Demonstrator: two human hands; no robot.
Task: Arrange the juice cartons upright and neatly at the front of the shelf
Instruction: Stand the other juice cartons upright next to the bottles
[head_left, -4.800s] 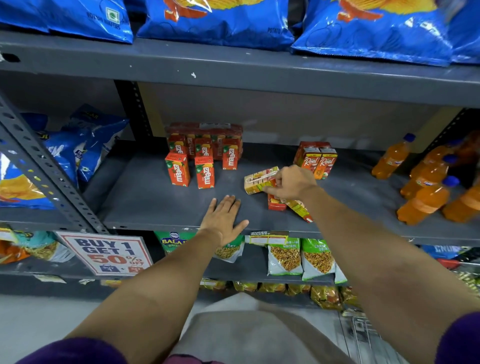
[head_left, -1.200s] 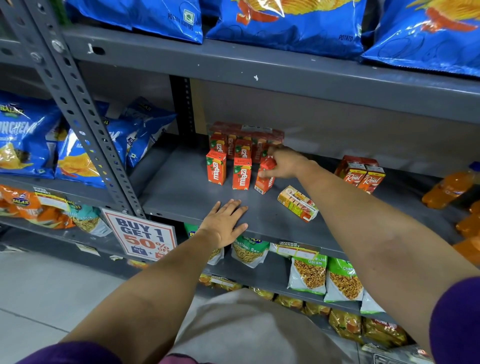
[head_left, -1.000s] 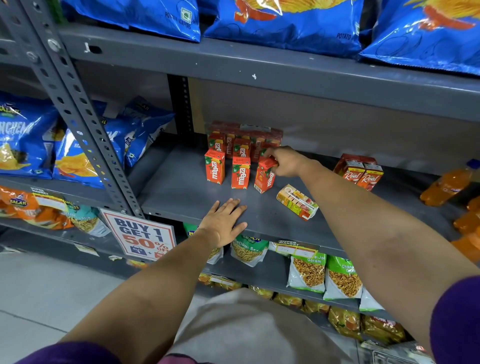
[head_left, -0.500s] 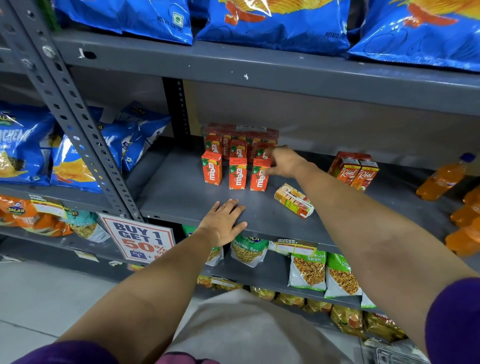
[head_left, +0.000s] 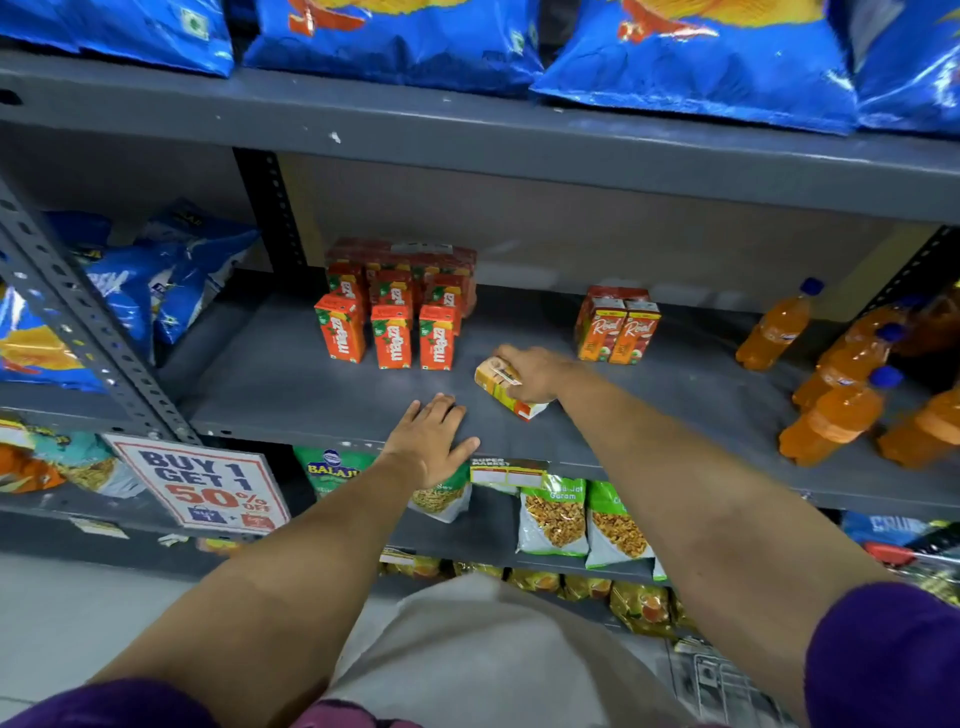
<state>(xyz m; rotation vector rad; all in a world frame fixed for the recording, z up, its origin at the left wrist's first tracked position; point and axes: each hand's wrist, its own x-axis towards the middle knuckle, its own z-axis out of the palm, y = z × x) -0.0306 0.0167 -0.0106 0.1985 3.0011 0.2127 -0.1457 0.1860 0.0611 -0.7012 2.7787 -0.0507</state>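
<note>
We see right hand on shelf, fingers curled over yellow carton lying on its side, near shelf middle. Left hand flat at shelf front edge, fingers spread, gripping nothing. We count three Maaza cartons upright in row left of yellow carton, more stacked behind. Two Real cartons upright just beyond right hand. Orange bottles far right. Sale sign hangs below shelf at left.
</note>
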